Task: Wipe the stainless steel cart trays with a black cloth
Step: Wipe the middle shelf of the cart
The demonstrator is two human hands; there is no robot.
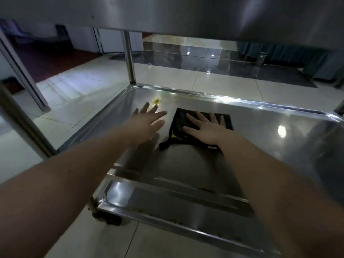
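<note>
A stainless steel cart tray [260, 116] fills the middle of the view, under an upper tray [186, 13] that roofs the top of the frame. A black cloth [178, 125] with a yellow label lies flat on the middle tray. My right hand [202, 127] presses on the cloth with spread, straight fingers. My left hand [147, 121] is open, fingers straight, just left of the cloth over the bare steel; I cannot tell if it touches. A small yellow scrap [157, 101] lies on the tray beyond my left fingertips.
A lower tray [167, 216] sits below near the front edge, with a black caster wheel [106, 216] at its left corner. Upright cart posts stand at the far left corner [129, 58] and near left [22, 123]. Glossy tiled floor surrounds the cart.
</note>
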